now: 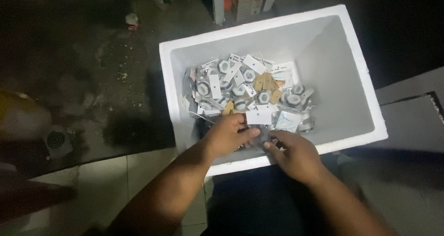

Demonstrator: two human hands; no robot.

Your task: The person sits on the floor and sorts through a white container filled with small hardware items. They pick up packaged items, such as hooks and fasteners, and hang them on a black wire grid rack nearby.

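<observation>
- My left hand [227, 135] and right hand [296, 153] meet over the near wall of the white foam box [351, 125], fingers pinched together on a small clear plastic packet with a white card label [259, 118].
- The packet sits at the near edge of the heap of similar packets, each with a grey hexagonal nut [245, 90] (a few show brown card backs).
- I judge the film slippery and floppy, the nut inside dense and stiff, so the weight hangs low.
- The card label looks like the firmest place to hold; the film would slide.
- The foam wall looks brittle, so I avoid leaning on it.
</observation>
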